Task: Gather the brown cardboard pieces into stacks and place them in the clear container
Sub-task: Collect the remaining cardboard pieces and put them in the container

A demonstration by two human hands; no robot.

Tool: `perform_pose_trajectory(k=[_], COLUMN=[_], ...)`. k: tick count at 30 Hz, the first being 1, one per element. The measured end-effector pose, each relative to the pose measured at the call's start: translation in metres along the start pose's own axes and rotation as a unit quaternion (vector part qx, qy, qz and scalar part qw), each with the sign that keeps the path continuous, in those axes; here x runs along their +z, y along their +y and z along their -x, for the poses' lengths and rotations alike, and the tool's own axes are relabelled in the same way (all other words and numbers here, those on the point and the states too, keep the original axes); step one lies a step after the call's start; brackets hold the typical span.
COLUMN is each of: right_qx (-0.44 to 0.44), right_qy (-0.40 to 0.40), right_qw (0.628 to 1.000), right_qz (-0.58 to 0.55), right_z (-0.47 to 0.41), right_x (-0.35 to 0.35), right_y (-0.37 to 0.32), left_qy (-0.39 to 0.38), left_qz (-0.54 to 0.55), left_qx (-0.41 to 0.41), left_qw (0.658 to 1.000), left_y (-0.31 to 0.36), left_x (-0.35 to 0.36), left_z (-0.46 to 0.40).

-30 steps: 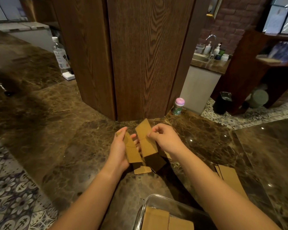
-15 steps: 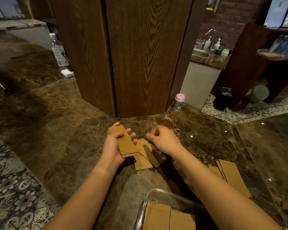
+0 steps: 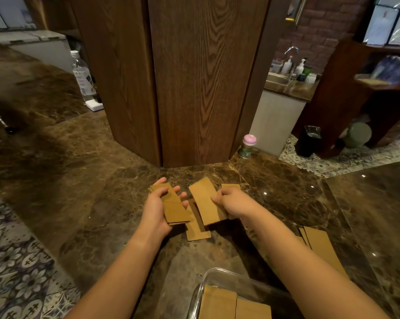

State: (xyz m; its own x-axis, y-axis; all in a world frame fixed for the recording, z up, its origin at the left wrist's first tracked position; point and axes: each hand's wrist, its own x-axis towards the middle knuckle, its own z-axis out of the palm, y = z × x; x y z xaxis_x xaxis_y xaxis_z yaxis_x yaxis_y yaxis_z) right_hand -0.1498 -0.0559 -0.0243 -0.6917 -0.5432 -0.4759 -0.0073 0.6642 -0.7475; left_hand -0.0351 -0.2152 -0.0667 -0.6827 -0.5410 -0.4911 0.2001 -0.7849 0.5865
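My left hand (image 3: pixel 156 209) grips a small stack of brown cardboard pieces (image 3: pixel 172 204) above the marble counter. My right hand (image 3: pixel 234 202) pinches one long cardboard piece (image 3: pixel 204 200) by its right edge and holds it tilted, lifted off the counter. Another piece (image 3: pixel 197 233) lies flat below it, and one more (image 3: pixel 230 186) shows just behind my right hand. Further cardboard strips (image 3: pixel 321 247) lie on the counter to the right of my right forearm. The clear container (image 3: pixel 200 290) sits at the bottom edge with cardboard stacks (image 3: pixel 219 303) inside.
A wide wooden pillar (image 3: pixel 189 77) rises from the counter just behind the hands. A small pink-capped bottle (image 3: pixel 247 146) stands at its right foot, a water bottle (image 3: pixel 83 77) at its left. The counter's left edge drops to a patterned tile floor (image 3: pixel 17 272).
My right hand has lifted a long cardboard piece off the counter and tilted it up. My left hand keeps its stack and has shifted slightly.
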Motion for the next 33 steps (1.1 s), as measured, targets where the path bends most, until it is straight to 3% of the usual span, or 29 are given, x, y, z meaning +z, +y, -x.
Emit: perform_pose_trajectory(k=[4, 7, 17, 20, 22, 24, 28, 30, 33], right_qx=[-0.032, -0.077, -0.166, -0.125, -0.085, -0.042, -0.003, 0.019, 0.049], right_qy=[0.003, -0.002, 0.098, 0.130, 0.122, 0.061, 0.015, 0.016, 0.003], right_qw=[0.988, 0.992, 0.979, 0.983, 0.981, 0.962, 0.917, 0.917, 0.955], right_qz=[-0.149, -0.099, 0.058, 0.025, 0.127, 0.264, 0.399, 0.399, 0.292], right_z=[0.008, 0.009, -0.002, -0.007, -0.012, -0.013, -0.014, -0.016, -0.020], right_x=[0.001, 0.014, 0.049, 0.045, 0.043, 0.047, 0.063, 0.065, 0.056], right_y=[-0.015, -0.020, -0.020, -0.018, -0.015, -0.012, -0.012, -0.012, -0.012], left_qy=[-0.027, -0.063, -0.079, -0.062, -0.055, -0.055, -0.034, -0.030, -0.030], left_qz=[-0.005, -0.031, -0.015, -0.021, -0.037, -0.042, -0.039, -0.026, -0.019], left_qx=[-0.014, -0.002, 0.007, 0.036, 0.063, 0.063, 0.055, 0.051, 0.038], left_qw=[1.000, 0.998, 0.997, 0.997, 0.996, 0.996, 0.997, 0.998, 0.999], left_y=[-0.002, -0.005, 0.002, 0.009, 0.014, 0.016, 0.015, 0.014, 0.015], left_x=[0.009, 0.013, 0.009, 0.001, -0.004, -0.007, -0.007, -0.007, -0.008], left_z=[0.001, 0.001, 0.005, 0.000, -0.005, -0.007, -0.009, -0.010, -0.011])
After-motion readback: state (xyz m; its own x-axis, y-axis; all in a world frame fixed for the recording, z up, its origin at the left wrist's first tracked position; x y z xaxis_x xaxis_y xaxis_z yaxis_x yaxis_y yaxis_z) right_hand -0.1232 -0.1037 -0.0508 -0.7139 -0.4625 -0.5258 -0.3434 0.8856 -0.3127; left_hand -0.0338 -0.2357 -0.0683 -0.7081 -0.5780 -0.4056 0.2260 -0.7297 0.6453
